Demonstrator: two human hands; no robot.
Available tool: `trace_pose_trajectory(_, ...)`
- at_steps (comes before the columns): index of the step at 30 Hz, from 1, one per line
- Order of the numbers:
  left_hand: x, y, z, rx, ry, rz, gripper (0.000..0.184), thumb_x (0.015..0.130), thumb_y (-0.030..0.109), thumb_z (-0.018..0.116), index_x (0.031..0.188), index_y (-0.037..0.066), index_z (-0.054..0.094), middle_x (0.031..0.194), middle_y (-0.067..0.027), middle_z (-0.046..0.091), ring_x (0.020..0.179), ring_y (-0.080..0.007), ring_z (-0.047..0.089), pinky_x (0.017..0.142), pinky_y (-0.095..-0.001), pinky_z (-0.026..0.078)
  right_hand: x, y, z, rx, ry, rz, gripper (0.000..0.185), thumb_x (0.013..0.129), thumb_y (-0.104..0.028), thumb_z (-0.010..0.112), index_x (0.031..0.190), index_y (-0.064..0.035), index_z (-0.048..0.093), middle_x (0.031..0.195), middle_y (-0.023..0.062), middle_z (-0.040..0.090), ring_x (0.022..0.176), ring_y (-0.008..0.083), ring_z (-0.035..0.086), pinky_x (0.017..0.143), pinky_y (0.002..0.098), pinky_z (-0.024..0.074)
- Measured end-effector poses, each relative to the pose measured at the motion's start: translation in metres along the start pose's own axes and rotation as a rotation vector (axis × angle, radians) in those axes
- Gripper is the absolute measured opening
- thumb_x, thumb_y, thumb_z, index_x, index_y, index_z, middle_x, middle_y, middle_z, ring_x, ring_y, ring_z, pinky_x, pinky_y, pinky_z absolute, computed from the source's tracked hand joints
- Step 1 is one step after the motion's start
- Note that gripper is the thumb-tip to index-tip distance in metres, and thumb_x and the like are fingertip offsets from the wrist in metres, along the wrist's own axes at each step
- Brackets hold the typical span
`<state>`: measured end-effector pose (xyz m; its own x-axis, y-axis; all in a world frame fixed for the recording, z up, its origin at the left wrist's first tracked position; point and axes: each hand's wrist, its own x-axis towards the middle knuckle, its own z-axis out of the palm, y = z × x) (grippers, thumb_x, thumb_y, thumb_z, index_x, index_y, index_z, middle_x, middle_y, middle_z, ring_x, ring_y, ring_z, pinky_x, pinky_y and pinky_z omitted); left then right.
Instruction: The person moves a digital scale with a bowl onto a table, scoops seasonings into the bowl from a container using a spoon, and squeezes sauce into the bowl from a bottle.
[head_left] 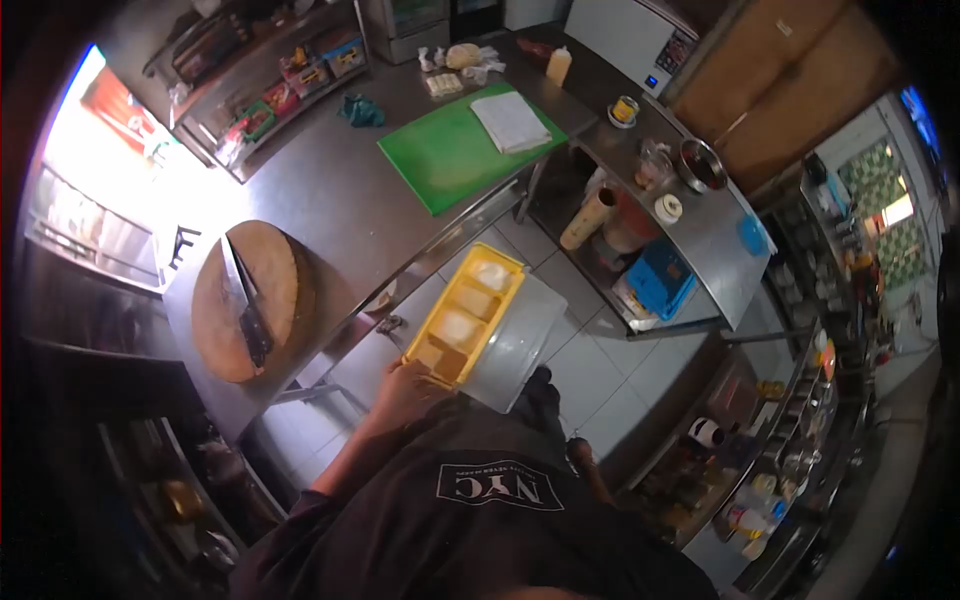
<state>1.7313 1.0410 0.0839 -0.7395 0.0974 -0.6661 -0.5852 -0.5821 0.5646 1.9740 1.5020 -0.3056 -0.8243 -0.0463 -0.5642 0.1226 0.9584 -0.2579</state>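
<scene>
My left hand (412, 388) grips the near end of a yellow divided tray (431, 325), its compartments holding white and brown powders. Against the tray's right side is a grey metal pan or lid (520, 335); what supports it is hidden. Part of my right arm (592, 472) shows low at the right, with a dark band near the wrist. The fingers of that hand cannot be made out in the shadow. To the left, a knife (243, 300) lies on a round wooden chopping block (215, 320).
A steel table (345, 190) bears a green cutting board (430, 165) with a folded white cloth (511, 122). On the right stands a second steel table (705, 255) with bowls and jars, a blue basket (660, 280) beneath it. Cluttered shelves (770, 480) line the lower right.
</scene>
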Motion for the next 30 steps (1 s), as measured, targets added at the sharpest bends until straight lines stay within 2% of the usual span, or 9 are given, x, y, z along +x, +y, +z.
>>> trace_pose_trajectory(3, 0.011, 0.006, -0.018, -0.162, -0.030, 0.050, 0.037, 0.084, 0.004, 0.048, 0.119, -0.009, 0.053, 0.105, -0.0225, 0.064, 0.091, -0.0380, 0.068, 0.078, -0.0487, 0.060, 0.052, -0.012, -0.043, -0.315, -0.064, -0.152, 0.025, 0.087, -0.029, 0.060, 0.074, -0.0111, 0.072, 0.078, 0.0081, 0.071, 0.076, 0.0301, 0.068, 0.071, 0.0444, 0.0543)
trace_pose_trajectory(11, 0.044, 0.027, -0.022, -0.195, 0.330, 0.101, 0.036, 0.078, 0.003, 0.059, 0.114, 0.000, 0.056, 0.105, -0.0150, 0.064, 0.096, -0.0291, 0.068, 0.080, -0.0398, 0.059, 0.200, 0.005, -0.118, -0.145, 0.058, -0.511, 0.021, 0.088, -0.023, 0.060, 0.078, -0.0067, 0.070, 0.084, 0.0128, 0.070, 0.081, 0.0336, 0.067, 0.070, 0.0471, 0.0541)
trace_pose_trajectory(15, 0.058, 0.036, -0.003, 0.124, 0.252, 0.286, 0.040, 0.072, -0.001, 0.069, 0.110, 0.001, 0.057, 0.102, -0.0112, 0.063, 0.097, -0.0253, 0.067, 0.082, -0.0360, 0.058, 0.282, -0.015, -0.182, -0.278, -0.019, -0.385, 0.019, 0.087, -0.024, 0.060, 0.082, -0.0117, 0.073, 0.084, 0.0144, 0.070, 0.080, 0.0356, 0.067, 0.075, 0.0482, 0.0524)
trace_pose_trajectory(18, 0.074, 0.042, 0.014, 0.025, 0.311, 0.321, 0.045, 0.067, -0.003, 0.076, 0.107, -0.001, 0.057, 0.105, -0.0096, 0.061, 0.097, -0.0226, 0.067, 0.082, -0.0346, 0.058, 0.340, -0.032, -0.232, -0.185, -0.115, -0.192, 0.019, 0.086, -0.023, 0.060, 0.085, -0.0099, 0.073, 0.086, 0.0168, 0.070, 0.084, 0.0385, 0.067, 0.078, 0.0474, 0.0530)
trace_pose_trajectory(21, 0.096, 0.045, 0.021, 0.003, 0.349, 0.352, 0.034, 0.071, -0.005, 0.072, 0.102, -0.003, 0.058, 0.107, -0.0098, 0.059, 0.099, -0.0225, 0.065, 0.082, -0.0336, 0.057, 0.385, -0.055, -0.286, -0.197, -0.010, -0.271, 0.022, 0.086, -0.026, 0.060, 0.088, -0.0093, 0.074, 0.087, 0.0180, 0.070, 0.087, 0.0401, 0.066, 0.081, 0.0469, 0.0529)
trace_pose_trajectory(24, 0.114, 0.041, 0.034, 0.252, 0.530, 0.363, 0.022, 0.075, -0.010, 0.063, 0.095, -0.003, 0.061, 0.109, -0.0109, 0.058, 0.100, -0.0225, 0.063, 0.080, -0.0334, 0.057, 0.435, -0.056, -0.311, 0.012, 0.007, -0.036, 0.024, 0.085, -0.031, 0.062, 0.087, -0.0107, 0.074, 0.086, 0.0177, 0.070, 0.086, 0.0393, 0.067, 0.080, 0.0472, 0.0522)
trace_pose_trajectory(27, 0.132, 0.034, 0.031, -0.073, 0.498, 0.407, 0.021, 0.076, -0.013, 0.057, 0.092, -0.001, 0.063, 0.109, -0.0120, 0.058, 0.099, -0.0225, 0.061, 0.078, -0.0327, 0.056, 0.459, -0.082, -0.355, 0.066, 0.015, -0.074, 0.025, 0.087, -0.034, 0.062, 0.086, -0.0106, 0.072, 0.086, 0.0170, 0.070, 0.084, 0.0392, 0.066, 0.076, 0.0472, 0.0520)
trace_pose_trajectory(29, 0.126, 0.044, 0.058, 0.674, 0.686, 0.475, 0.019, 0.076, -0.009, 0.063, 0.092, 0.000, 0.063, 0.105, -0.0143, 0.059, 0.095, -0.0257, 0.062, 0.077, -0.0336, 0.054, 0.433, -0.131, -0.412, 0.044, 0.181, -0.298, 0.029, 0.090, -0.037, 0.060, 0.085, -0.0095, 0.069, 0.080, 0.0164, 0.068, 0.080, 0.0386, 0.066, 0.072, 0.0488, 0.0513)
trace_pose_trajectory(30, 0.135, 0.037, 0.053, 0.675, 0.687, 0.473, 0.019, 0.076, -0.009, 0.063, 0.092, 0.000, 0.063, 0.105, -0.0143, 0.059, 0.095, -0.0257, 0.062, 0.077, -0.0336, 0.054, 0.426, -0.152, -0.436, 0.044, 0.179, -0.298, 0.029, 0.090, -0.037, 0.060, 0.085, -0.0095, 0.069, 0.080, 0.0164, 0.068, 0.080, 0.0386, 0.066, 0.072, 0.0488, 0.0513)
